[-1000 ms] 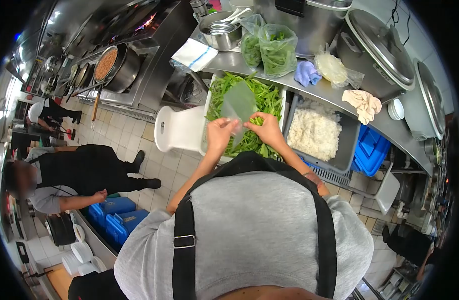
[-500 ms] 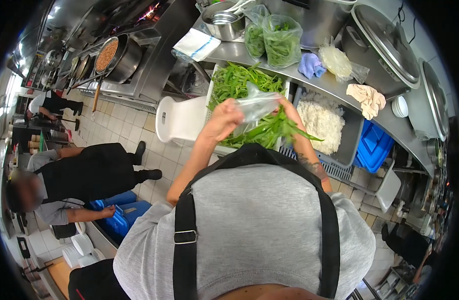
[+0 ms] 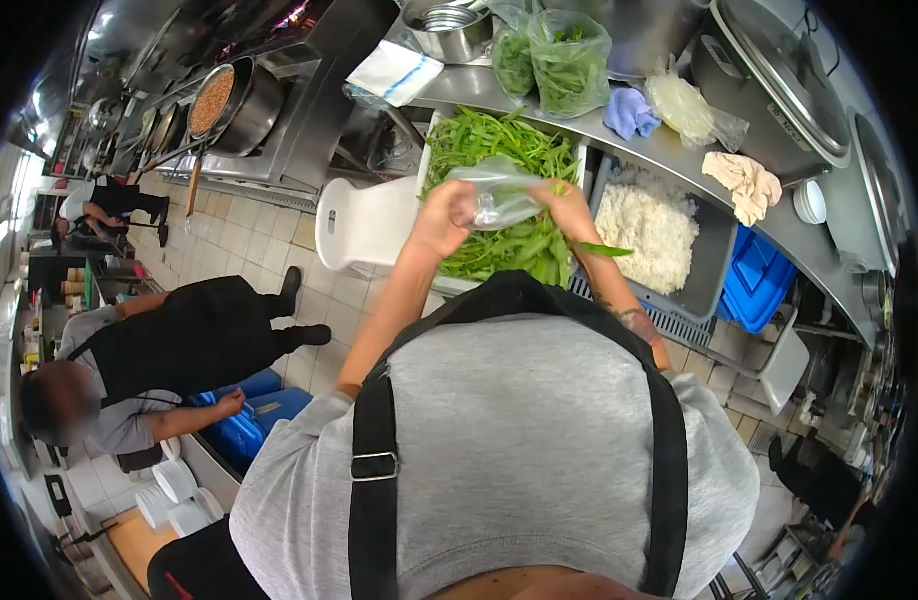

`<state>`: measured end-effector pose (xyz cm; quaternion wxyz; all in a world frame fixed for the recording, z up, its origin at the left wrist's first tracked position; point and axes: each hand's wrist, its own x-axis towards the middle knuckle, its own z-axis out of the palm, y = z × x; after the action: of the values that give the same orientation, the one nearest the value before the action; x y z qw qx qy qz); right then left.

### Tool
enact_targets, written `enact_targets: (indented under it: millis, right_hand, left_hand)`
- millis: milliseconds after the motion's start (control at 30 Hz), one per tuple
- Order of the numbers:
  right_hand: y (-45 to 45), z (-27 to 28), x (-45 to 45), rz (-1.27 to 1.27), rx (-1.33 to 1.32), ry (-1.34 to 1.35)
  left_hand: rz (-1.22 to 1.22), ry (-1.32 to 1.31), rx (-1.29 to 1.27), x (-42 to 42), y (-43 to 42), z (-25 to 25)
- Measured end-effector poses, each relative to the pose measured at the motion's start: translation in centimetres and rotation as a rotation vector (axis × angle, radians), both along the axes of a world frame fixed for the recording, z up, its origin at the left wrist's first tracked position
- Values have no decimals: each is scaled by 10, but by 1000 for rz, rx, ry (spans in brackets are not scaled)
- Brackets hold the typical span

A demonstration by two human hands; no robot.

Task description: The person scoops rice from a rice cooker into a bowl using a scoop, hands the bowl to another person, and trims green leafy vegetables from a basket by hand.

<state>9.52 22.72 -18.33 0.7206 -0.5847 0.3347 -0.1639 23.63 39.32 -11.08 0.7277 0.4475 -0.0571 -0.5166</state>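
Co-worker [image 3: 169,340]: seen at the left, well apart from the crate; a dark apron is worn over a grey top.
Pot [image 3: 257,120]: set on the stove at far left; a mass of brown pieces is seen at its top, and a wooden handle is directed toward the near side.
White stool [image 3: 359,225]: placed just left of the crate.
Left hand [image 3: 446,218]: closed on the left end of the bag, above the greens; the fingertips are partly hidden.
Clear plastic bag [image 3: 499,196]: held between the two hands, over the crate; its long axis is laid left to right, roughly level with the crate's middle. Which end is the mouth cannot be told.
Leafy greens [image 3: 494,140]: heaped beneath the bag, with stems and leaves pointed in many directions; one leaf is extended rightward across the right wrist.
White crate [image 3: 582,160]: filled with the greens; its far side is set against the steel counter.
Right hand [image 3: 569,212]: closed at the bag's right end, apart from the left hand; its underside is hidden.
Rice [image 3: 646,235]: contained in a grey tub [image 3: 712,255], just right of the crate.
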Motion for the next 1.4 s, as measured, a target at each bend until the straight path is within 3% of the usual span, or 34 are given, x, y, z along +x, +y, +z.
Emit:
enact_targets:
  millis: [67,167,300,433,500,567,667,767,800,900,967,1000,1033,1100,1133,1233,1267,1367,1400]
  right_hand:
    - [-13,-25,2,-170,96,-96]
    - [-11,-19,-4,-155,63,56]
    - [-25,-2,-23,187,-334,128]
    - [-9,84,-32,465,-31,-56]
    - [4,93,-19,521,-71,-138]
    - [14,76,2,563,-200,-220]
    - [27,67,25,436,-494,350]
    - [28,7,34,208,-743,-337]
    - [16,22,27,261,-802,-172]
    - [-18,21,8,183,42,-478]
    - [-24,32,-3,-40,438,-624]
    - [-29,31,-1,-21,578,-706]
    - [-28,28,-3,-64,534,-698]
    - [-21,30,-1,-149,446,-676]
    - [-21,34,6,-281,557,-636]
    - [-36,26,16,-237,524,-649]
    - [-33,24,17,-430,622,-553]
    - [-43,-15,21,-580,175,-545]
    - [-33,4,18,-640,197,-484]
  left_hand:
    - [30,-247,73,-34,-10,24]
    - [73,-821,281,-22,-12,-28]
    - [344,-1039,618,10,-8,-41]
    - [412,-1228,588,5,-12,-27]
    - [346,-1206,551,-6,-21,-18]
    - [304,-1160,492,-21,-32,0]
    - [289,-1061,365,-44,-44,40]
    - [117,-1463,335,-46,-46,36]
    - [-31,-1415,421,-54,-44,54]
    - [88,-1648,186,-58,-39,47]
    - [221,-1605,168,-57,-39,38]
    - [279,-1581,159,-57,-40,31]
    - [336,-1556,148,-56,-41,24]
    - [206,-1357,129,-51,-43,11]
    - [145,-1218,72,-49,-44,7]
    - [67,-903,-110,-60,-46,17]
    - [57,-861,-166,-63,-46,13]
    - [30,-722,-234,-75,-47,15]
    - [23,-667,-247,-79,-48,18]
